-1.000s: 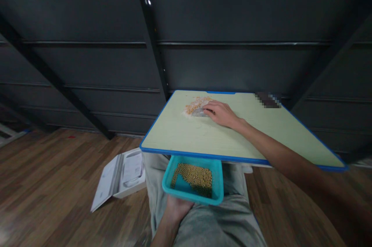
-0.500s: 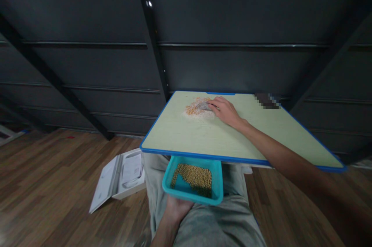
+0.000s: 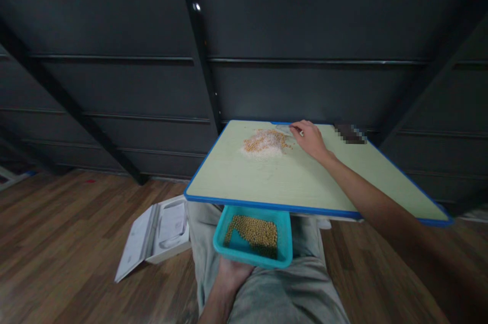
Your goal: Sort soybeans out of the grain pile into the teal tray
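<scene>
My left hand (image 3: 231, 274) is under a teal tray (image 3: 224, 244) of yellow beans (image 3: 254, 231) and holds it over my lap, below the front edge of the pale green table (image 3: 290, 181). My right hand (image 3: 310, 138) reaches to the far edge of the table, fingers pinched on a thin clear plastic bag (image 3: 285, 129). Just left of that hand lies a loose heap of yellow beans mixed with white grains (image 3: 264, 143) on the tabletop.
A blue rim (image 3: 267, 205) runs round the table. An open white box (image 3: 158, 231) lies on the wooden floor at the left. A dark panelled wall with slanted black beams (image 3: 202, 59) stands right behind the table. A blurred dark patch (image 3: 348, 133) sits at the table's far right.
My right hand drew the plastic bag off the pile and moved right and toward the far edge; the beans and grains now lie uncovered. The tray and left hand stayed put.
</scene>
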`<state>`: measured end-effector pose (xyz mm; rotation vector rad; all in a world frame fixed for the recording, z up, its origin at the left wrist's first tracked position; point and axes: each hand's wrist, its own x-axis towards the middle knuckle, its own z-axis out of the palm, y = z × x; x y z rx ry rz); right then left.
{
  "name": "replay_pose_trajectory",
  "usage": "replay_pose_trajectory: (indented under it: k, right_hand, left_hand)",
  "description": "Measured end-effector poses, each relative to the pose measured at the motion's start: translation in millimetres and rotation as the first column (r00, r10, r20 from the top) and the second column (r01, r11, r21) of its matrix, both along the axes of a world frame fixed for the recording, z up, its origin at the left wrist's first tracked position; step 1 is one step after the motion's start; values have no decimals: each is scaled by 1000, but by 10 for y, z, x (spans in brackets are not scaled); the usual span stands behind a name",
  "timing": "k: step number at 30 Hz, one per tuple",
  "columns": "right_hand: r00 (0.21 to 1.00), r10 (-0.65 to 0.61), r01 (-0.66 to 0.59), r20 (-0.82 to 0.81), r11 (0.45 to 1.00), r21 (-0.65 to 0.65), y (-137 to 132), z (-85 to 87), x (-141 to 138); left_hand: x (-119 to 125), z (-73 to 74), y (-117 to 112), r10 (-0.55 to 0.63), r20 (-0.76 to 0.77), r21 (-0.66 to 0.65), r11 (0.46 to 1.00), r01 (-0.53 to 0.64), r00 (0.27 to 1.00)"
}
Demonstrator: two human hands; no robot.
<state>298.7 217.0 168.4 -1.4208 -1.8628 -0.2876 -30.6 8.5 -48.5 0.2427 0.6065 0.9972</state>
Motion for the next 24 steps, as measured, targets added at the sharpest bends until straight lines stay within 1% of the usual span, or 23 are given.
replay_pose_trajectory:
  k: [3, 6, 8, 10, 13, 16, 20, 24]
  right_hand:
    - [994, -111, 111, 11, 994, -11, 70, -82, 218]
    - [976, -219, 219, 14, 975, -37, 96, -140, 388]
    - [964, -265, 265, 11, 962, -69, 94, -165, 454]
    - [960, -281, 280, 10, 955, -100, 85, -178, 476]
    - [963, -269, 269, 11, 956, -119, 98, -170, 451]
    - [964, -263, 265, 34, 951, -158, 199, -120, 399]
    - [948, -297, 316, 110, 915, -252, 469, -27, 303]
    - [934, -325, 355, 149, 889, -288, 752, 36, 144]
  left_hand:
    - [10, 15, 4, -2, 14, 0, 1000, 2, 1000]
    - [16, 41, 0, -12, 6, -22, 1000, 12, 1000]
    - [17, 60, -6, -25, 26, -43, 999, 26, 999]
    - [18, 78, -13, -34, 56, -48, 998, 37, 998]
    - [31, 108, -19, -49, 103, -16, 999, 51, 993]
    - [58, 143, -28, -77, 163, -7, 997, 79, 984]
    - [91, 198, -64, -51, 229, -52, 997, 65, 972]
    - [112, 200, -116, -14, 267, -128, 991, 50, 964]
